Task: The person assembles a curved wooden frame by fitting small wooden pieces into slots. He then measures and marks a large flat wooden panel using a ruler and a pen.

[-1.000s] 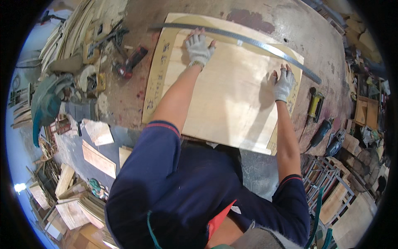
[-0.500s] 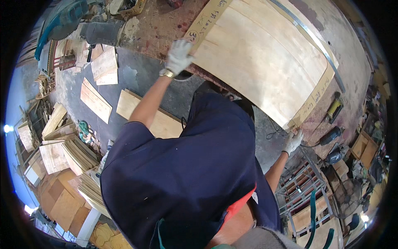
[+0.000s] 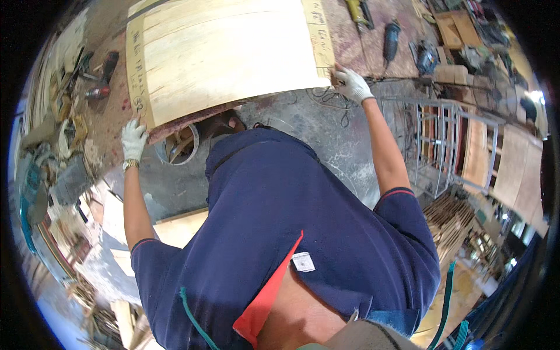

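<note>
A pale plywood sheet (image 3: 227, 52) lies on the reddish-brown worktable (image 3: 111, 125). Tan strips with handwriting border it, one on the left (image 3: 138, 70) and one on the right (image 3: 318, 35). My left hand (image 3: 134, 142), in a white glove, lies at the near left corner with its fingers stretched forward and somewhat apart. At the near right corner, my gloved right hand (image 3: 352, 84) has its fingers bent over the edge of the sheet; its thumb is partly hidden. Part of a dark metal strip (image 3: 146, 10) crosses the sheet's far left.
A red-and-black power drill (image 3: 100, 91) lies left of the sheet. On the right are a yellow tool (image 3: 357, 11) and a dark corded power tool (image 3: 391, 42). A metal rack (image 3: 431, 146) stands beyond my right arm. A round container (image 3: 178, 146) sits below the table edge.
The view has turned, so the sheet now appears further left and more level. My left hand has gone from lying across the left strip to its near corner. My right hand stays at the right corner.
</note>
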A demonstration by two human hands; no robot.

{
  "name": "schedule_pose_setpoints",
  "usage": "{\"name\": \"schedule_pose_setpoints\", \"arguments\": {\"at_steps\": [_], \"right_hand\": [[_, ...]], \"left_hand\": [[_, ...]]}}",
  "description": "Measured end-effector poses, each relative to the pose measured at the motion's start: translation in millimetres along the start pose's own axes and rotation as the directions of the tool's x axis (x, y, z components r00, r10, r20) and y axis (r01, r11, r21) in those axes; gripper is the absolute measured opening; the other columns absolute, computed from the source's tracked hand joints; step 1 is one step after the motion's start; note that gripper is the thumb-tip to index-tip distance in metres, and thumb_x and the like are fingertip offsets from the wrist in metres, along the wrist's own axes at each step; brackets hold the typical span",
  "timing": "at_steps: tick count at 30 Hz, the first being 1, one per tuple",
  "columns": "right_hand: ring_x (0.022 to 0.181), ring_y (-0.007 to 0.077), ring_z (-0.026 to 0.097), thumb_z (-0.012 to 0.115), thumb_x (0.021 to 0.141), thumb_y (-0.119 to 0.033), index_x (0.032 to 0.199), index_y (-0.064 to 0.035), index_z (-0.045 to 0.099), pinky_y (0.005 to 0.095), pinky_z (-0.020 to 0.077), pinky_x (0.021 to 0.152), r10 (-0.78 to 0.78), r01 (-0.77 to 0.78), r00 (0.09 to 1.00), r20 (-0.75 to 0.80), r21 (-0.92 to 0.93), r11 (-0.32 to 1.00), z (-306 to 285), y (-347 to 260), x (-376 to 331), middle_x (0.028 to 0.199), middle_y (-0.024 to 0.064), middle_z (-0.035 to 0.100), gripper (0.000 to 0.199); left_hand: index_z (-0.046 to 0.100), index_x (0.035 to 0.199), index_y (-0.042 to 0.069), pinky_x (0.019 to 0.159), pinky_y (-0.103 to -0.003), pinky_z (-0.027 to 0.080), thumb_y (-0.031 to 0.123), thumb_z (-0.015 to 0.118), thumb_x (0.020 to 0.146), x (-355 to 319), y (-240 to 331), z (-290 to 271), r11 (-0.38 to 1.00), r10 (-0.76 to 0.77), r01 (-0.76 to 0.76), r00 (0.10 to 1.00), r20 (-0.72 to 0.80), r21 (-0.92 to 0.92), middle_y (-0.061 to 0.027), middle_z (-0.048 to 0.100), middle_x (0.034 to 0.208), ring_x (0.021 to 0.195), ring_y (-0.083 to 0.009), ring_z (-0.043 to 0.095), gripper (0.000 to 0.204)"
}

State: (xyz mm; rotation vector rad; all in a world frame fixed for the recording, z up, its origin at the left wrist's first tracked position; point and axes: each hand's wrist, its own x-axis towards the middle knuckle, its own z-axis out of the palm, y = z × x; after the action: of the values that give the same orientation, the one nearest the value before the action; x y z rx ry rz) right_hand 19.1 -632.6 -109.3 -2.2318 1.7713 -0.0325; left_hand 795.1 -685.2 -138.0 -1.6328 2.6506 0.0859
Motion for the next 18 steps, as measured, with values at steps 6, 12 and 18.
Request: {"name": "schedule_pose_setpoints", "arguments": {"at_steps": [6, 12, 18], "right_hand": [[0.116, 0.0366, 0.062, 0.074, 0.082, -0.021, 0.126, -0.0174, 0.068, 0.0428, 0.0530, 0.096, 0.025, -0.025, 1.000, 0.008, -0.036, 0.999, 4, 0, 5, 0.142, 0.0130, 0.059, 0.045], [0.120, 0.0282, 0.061, 0.074, 0.084, -0.022, 0.121, -0.0115, 0.070, 0.0366, 0.0525, 0.099, -0.057, 0.060, 0.997, 0.051, -0.053, 0.997, 0, 12, 7, 0.135, 0.0090, 0.065, 0.039], [0.081, 0.0294, 0.073, 0.067, 0.076, -0.025, 0.107, -0.0027, 0.070, 0.0412, 0.0543, 0.074, 0.513, -0.453, 0.856, -0.065, 0.383, 0.805, 1, -15, 2, 0.088, 0.0190, 0.073, 0.038]], "left_hand": [[0.071, 0.092, 0.009, 0.094, -0.048, 0.044, 0.022, 0.080, 0.073, 7, 2, -13, 0.999, -0.006, 0.010, 0.997, 0.078, -0.042, -0.0113, 0.061, 0.114, 0.113, -0.0329, 0.056, 0.024], [0.071, 0.091, 0.008, 0.092, -0.046, 0.045, 0.020, 0.079, 0.072, 8, 4, -13, 1.000, -0.021, 0.023, 0.997, 0.079, -0.016, -0.0112, 0.060, 0.109, 0.110, -0.0332, 0.057, 0.023], [0.074, 0.096, 0.005, 0.102, -0.047, 0.043, 0.027, 0.076, 0.075, 8, 1, -9, 0.999, -0.020, 0.023, 0.995, 0.097, -0.027, -0.0124, 0.049, 0.152, 0.120, -0.0338, 0.054, 0.031]]}}
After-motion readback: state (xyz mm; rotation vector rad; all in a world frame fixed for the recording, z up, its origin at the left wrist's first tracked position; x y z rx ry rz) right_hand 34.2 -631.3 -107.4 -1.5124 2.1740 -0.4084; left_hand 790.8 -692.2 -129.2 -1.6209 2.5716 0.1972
